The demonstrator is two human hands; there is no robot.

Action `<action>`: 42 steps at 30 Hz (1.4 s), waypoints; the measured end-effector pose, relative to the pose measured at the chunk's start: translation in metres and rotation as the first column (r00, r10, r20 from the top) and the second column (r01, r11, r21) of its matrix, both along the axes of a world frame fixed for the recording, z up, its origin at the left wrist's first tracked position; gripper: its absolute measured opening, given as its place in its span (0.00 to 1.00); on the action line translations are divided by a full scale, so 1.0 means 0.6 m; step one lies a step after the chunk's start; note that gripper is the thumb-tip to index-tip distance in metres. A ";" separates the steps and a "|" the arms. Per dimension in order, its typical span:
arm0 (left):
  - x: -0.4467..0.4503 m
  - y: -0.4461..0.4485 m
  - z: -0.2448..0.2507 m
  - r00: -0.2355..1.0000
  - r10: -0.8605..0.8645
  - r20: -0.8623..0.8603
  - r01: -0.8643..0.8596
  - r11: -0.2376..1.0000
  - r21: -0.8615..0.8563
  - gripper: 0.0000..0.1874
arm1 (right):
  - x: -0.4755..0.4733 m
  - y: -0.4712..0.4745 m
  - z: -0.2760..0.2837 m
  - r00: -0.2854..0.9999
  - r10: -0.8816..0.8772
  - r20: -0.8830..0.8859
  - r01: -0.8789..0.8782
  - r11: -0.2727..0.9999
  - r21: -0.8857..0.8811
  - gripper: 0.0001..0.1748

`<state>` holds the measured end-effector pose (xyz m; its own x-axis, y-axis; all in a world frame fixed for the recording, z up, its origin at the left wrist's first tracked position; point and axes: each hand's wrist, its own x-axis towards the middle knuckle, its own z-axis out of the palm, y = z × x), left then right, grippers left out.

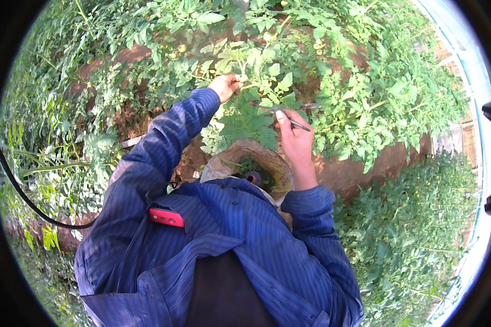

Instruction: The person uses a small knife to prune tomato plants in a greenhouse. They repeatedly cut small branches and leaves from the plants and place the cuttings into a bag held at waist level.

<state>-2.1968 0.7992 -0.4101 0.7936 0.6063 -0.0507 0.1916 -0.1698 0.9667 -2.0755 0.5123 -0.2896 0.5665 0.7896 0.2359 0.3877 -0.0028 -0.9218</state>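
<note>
My left hand [225,87] reaches forward and pinches a small pale part of a tomato plant [284,83], perhaps a flower cluster, between thumb and fingertips. In my right hand [296,141] is a thin-handled brush [266,108], held like a pen. Its reddish tip points up and left, a short way below and right of my left fingers. Close to my body, below the two hands, stands an open sack [286,176] with a rolled rim. Cut greenery and a dark round-mouthed container [252,178] show inside it; the shirt hides its near side.
Leafy tomato plants surround me, with green tomatoes [318,46] hanging ahead. Bare soil [364,173] shows along the row. A red device [166,217] sits in my shirt pocket, and a black cable [37,210] runs off at left. Bright sheeting [470,61] bounds the right side.
</note>
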 end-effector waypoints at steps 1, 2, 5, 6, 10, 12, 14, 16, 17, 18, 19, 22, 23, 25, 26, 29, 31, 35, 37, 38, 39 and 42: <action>0.001 -0.004 0.000 1.000 -0.002 0.011 0.002 1.000 0.018 0.10 | 0.004 -0.002 -0.022 1.000 -0.003 0.016 0.003 0.999 -0.036 0.13; 0.003 -0.007 0.000 1.000 -0.004 0.021 0.004 0.999 0.035 0.09 | 0.008 0.000 -0.045 0.999 -0.037 -0.010 0.036 0.996 -0.083 0.14; 0.004 -0.011 -0.017 1.000 -0.001 -0.014 0.002 0.998 0.070 0.09 | 0.007 0.013 -0.090 0.982 0.007 -0.189 -0.004 1.000 0.018 0.14; 0.005 -0.013 -0.018 0.999 0.003 -0.033 0.000 0.997 0.075 0.10 | 0.015 0.015 -0.110 0.986 0.000 -0.168 -0.001 1.000 -0.006 0.16; 0.010 -0.017 -0.028 0.997 0.037 -0.074 -0.027 0.990 0.136 0.10 | 0.032 0.024 -0.148 0.947 0.006 -0.322 -0.006 1.000 0.000 0.16; 0.014 -0.023 -0.020 0.993 0.053 -0.104 -0.040 0.991 0.130 0.10 | 0.044 0.025 -0.156 0.946 0.007 -0.325 -0.012 1.000 -0.015 0.14; 0.020 -0.032 -0.006 0.987 0.062 -0.146 -0.042 0.989 0.139 0.10 | 0.050 0.031 -0.174 0.949 0.016 -0.316 -0.015 1.000 0.005 0.12; 0.019 -0.032 -0.022 0.989 0.085 -0.122 -0.070 0.989 0.127 0.10 | 0.054 0.041 -0.164 0.985 0.083 -0.153 -0.079 0.996 0.028 0.10; 0.015 -0.031 -0.030 0.989 0.100 -0.110 -0.086 0.989 0.121 0.10 | 0.058 0.047 -0.158 0.991 0.133 0.004 -0.133 0.990 0.038 0.08; 0.023 -0.039 -0.019 0.989 0.092 -0.120 -0.074 0.987 0.144 0.10 | 0.063 0.048 -0.143 0.972 0.164 0.168 -0.173 0.984 0.041 0.07; 0.028 -0.045 -0.013 0.990 0.093 -0.107 -0.077 0.987 0.145 0.10 | 0.065 0.053 -0.135 0.959 0.177 0.221 -0.188 0.982 0.032 0.07; 0.036 -0.060 0.002 0.979 0.142 -0.144 -0.096 0.952 0.290 0.11 | 0.063 0.074 -0.092 0.875 0.257 0.410 -0.247 0.966 -0.077 0.07; 0.039 -0.060 -0.004 0.982 0.149 -0.119 -0.111 0.953 0.283 0.11 | 0.064 0.083 -0.092 0.861 0.262 0.436 -0.256 0.964 -0.075 0.07; 0.048 -0.067 0.001 0.975 0.167 -0.145 -0.128 0.962 0.243 0.12 | 0.063 0.101 -0.097 0.832 0.269 0.486 -0.267 0.961 -0.074 0.07; 0.053 -0.071 0.002 0.979 0.171 -0.111 -0.133 0.949 0.286 0.12 | 0.068 0.111 -0.099 0.794 0.308 0.524 -0.275 0.951 -0.142 0.07; 0.060 -0.087 0.027 0.979 0.151 -0.134 -0.107 0.951 0.291 0.14 | 0.074 0.125 -0.105 0.788 0.332 0.518 -0.299 0.942 -0.149 0.07; 0.052 -0.077 0.036 0.945 0.170 -0.279 -0.075 0.945 0.320 0.18 | 0.079 0.124 -0.087 0.830 0.412 0.375 -0.355 0.910 -0.214 0.06; -0.031 -0.096 0.069 0.976 0.213 -0.055 -0.191 0.946 0.260 0.23 | 0.092 0.109 -0.084 0.922 0.353 0.160 -0.342 0.935 -0.089 0.09; -0.111 -0.121 0.078 0.968 0.252 0.005 -0.251 0.966 0.053 0.23 | 0.093 0.097 -0.086 0.947 0.321 -0.023 -0.321 0.944 -0.070 0.10; -0.155 -0.133 0.052 0.963 0.269 0.024 -0.268 0.962 -0.050 0.22 | 0.102 0.089 -0.094 0.940 0.337 -0.063 -0.340 0.938 -0.065 0.11; -0.209 -0.148 0.026 0.951 0.306 0.050 -0.295 0.943 -0.152 0.21 | 0.102 0.084 -0.091 0.934 0.346 -0.084 -0.350 0.936 -0.039 0.12; -0.378 -0.220 -0.013 0.919 0.347 -0.188 -0.324 0.935 0.142 0.21 | 0.086 0.049 -0.071 0.948 0.236 -0.215 -0.245 0.969 -0.015 0.13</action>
